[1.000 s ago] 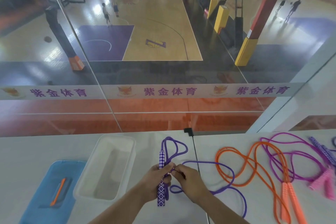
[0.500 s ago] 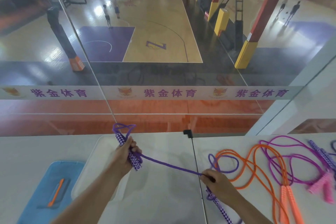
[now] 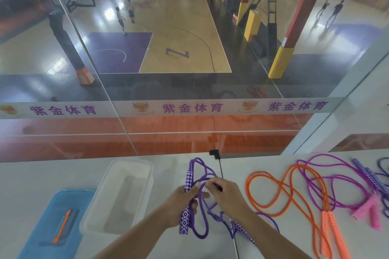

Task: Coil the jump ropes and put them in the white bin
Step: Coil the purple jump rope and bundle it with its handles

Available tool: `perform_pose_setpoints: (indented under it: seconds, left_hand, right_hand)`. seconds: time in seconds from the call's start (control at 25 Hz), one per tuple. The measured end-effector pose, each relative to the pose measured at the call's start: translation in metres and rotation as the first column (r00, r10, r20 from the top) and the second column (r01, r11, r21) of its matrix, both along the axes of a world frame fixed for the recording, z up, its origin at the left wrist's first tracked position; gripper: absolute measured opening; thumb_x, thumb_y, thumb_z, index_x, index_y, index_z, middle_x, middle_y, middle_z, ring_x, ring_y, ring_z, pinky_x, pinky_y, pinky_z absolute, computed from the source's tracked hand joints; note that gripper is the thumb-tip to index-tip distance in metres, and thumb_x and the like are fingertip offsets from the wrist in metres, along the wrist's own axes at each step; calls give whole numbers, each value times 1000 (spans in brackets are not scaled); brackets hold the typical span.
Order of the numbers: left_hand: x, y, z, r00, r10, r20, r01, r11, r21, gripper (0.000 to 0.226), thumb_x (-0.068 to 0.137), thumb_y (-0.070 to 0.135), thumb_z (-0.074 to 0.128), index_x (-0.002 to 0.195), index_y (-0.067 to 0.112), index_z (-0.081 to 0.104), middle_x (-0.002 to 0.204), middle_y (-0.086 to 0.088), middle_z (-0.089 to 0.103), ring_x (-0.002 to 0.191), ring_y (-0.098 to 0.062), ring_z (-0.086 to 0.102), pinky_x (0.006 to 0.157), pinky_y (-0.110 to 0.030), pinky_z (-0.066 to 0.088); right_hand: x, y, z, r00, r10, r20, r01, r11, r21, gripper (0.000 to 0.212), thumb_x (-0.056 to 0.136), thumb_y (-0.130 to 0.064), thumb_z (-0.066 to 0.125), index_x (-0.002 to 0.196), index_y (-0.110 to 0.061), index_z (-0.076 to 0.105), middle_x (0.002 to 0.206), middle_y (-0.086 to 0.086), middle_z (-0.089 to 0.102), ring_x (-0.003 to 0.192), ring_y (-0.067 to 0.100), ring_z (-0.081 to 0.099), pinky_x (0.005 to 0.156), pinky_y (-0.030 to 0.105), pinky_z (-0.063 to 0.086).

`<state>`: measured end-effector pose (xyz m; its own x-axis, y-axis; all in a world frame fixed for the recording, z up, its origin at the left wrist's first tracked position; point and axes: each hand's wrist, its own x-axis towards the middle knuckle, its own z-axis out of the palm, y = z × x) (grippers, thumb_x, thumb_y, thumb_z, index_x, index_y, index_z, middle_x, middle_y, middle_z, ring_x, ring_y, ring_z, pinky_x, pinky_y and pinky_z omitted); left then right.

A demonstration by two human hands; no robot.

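Two hands work at the middle of the white table [image 3: 31,178] as I watch through the head camera. Far left lies a blue lid [image 3: 48,235] with an orange tool [image 3: 62,226] resting on it. Just right of it stands the white bin [image 3: 145,174], nothing visible inside. Next, my left hand [image 3: 179,206] is curled round one checkered handle [image 3: 186,204] of the purple jump rope [image 3: 200,212], holding it upright with loops gathered above and below the fist. My right hand [image 3: 227,197] pinches a strand of the same rope beside the left thumb; the second checkered handle [image 3: 242,231] lies on the table under that forearm. Further right, an orange jump rope [image 3: 294,193] sprawls loose, crossing a magenta rope [image 3: 328,181] with pink handles [image 3: 370,210].
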<state>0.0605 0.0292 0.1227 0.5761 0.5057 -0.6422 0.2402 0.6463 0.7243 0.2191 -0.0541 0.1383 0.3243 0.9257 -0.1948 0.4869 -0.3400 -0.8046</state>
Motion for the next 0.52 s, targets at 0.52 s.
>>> perform_pose_setpoints:
  seconds: [0.52]
  left_hand:
    - [-18, -3, 1, 983, -60, 172, 93, 978, -188, 7, 94, 5, 66, 88, 2, 63, 74, -14, 56, 69, -26, 58, 78, -38, 53]
  right_hand:
    - [26, 8, -8, 988, -133, 75, 138, 989, -56, 23, 98, -37, 59, 79, -24, 60, 66, -10, 56, 60, 4, 52, 54, 12, 41]
